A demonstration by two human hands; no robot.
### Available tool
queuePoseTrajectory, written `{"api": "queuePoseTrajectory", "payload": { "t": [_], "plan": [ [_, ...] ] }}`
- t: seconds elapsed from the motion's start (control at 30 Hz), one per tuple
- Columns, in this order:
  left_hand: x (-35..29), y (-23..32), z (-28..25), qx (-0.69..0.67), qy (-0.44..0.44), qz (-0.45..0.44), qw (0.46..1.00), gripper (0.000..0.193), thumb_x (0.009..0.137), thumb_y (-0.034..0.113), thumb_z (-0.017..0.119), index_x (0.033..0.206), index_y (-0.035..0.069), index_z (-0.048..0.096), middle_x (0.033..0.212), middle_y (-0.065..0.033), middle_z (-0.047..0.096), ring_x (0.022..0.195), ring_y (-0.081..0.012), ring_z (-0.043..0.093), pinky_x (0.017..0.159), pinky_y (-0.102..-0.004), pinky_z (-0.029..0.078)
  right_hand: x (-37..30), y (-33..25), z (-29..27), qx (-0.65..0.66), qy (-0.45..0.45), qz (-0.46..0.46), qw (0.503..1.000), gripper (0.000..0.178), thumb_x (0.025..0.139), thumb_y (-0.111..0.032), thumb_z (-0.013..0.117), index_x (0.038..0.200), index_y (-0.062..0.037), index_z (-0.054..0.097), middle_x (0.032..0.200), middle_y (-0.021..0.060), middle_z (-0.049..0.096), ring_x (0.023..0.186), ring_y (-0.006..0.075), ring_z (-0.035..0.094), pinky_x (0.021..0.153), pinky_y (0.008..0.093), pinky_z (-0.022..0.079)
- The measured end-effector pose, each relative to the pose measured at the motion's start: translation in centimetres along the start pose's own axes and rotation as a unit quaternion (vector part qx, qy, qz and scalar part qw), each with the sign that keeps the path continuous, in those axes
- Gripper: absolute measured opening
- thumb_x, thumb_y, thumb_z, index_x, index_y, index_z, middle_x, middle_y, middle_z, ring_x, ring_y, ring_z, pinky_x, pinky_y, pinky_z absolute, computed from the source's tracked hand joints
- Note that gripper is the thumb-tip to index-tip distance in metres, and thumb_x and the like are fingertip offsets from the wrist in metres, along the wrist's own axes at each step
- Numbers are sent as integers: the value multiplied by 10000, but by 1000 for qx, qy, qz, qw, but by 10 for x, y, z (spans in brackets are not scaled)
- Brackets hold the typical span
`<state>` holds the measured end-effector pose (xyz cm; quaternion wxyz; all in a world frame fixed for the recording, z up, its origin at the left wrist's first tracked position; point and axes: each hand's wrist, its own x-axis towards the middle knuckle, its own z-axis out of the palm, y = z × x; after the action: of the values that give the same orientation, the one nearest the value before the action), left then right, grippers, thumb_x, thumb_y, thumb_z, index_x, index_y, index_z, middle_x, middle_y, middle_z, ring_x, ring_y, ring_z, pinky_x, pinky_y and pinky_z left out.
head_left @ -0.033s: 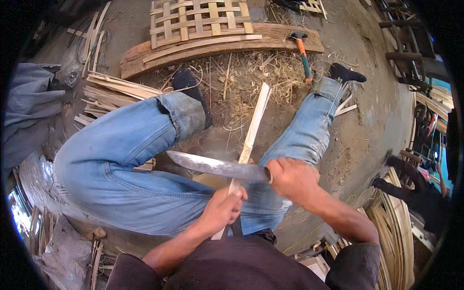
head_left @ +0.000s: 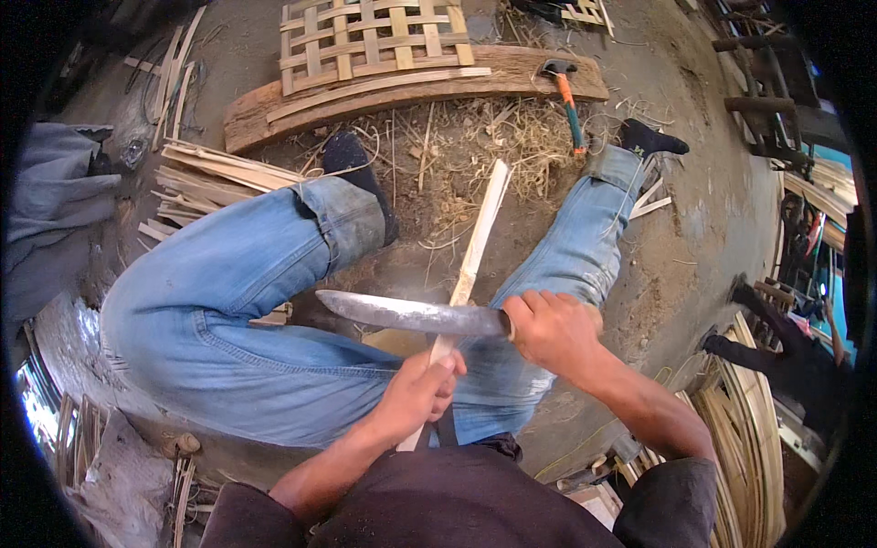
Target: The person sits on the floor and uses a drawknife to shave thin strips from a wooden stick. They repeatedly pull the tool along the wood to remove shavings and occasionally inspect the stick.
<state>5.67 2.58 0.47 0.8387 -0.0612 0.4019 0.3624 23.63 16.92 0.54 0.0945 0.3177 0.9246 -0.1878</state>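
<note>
My right hand (head_left: 553,331) is closed around the handle of a large machete-like knife (head_left: 406,313). Its broad blade points left and lies across a long, pale wooden strip (head_left: 477,239). Just below the blade, my left hand (head_left: 425,388) grips that strip, thumb on top. The strip slants from my lap up between my legs, its far end split or frayed. My fingers hide part of it, and the exact contact of the edge with the wood cannot be made out. Both hands are close to my lap, over blue jeans (head_left: 247,365).
Ahead lies a thick wooden plank (head_left: 251,119) with a woven strip panel (head_left: 375,41) and an orange-and-green-handled hammer (head_left: 568,110). Shavings (head_left: 516,151) litter the ground. Bundled strips (head_left: 206,183) lie left, more strips (head_left: 744,429) at right. Another person (head_left: 776,356) is at far right.
The whole view has shifted very slightly. My hands, the knife and the strip keep almost the same places, both grips unchanged.
</note>
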Motion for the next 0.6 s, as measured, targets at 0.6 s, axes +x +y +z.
{"api": "queuePoseTrajectory", "payload": {
  "t": [0.6],
  "plan": [
    [-15, -6, -3, 7, -31, -58, 998, 231, 1029, 295, 397, 1002, 72, 454, 663, 66, 294, 511, -33, 248, 434, -217, 199, 22, 56, -11, 41, 35, 121, 991, 147, 798, -116, 604, 921, -43, 572, 736, 171, 638, 685, 376, 640, 608, 464, 515]
  ]
}}
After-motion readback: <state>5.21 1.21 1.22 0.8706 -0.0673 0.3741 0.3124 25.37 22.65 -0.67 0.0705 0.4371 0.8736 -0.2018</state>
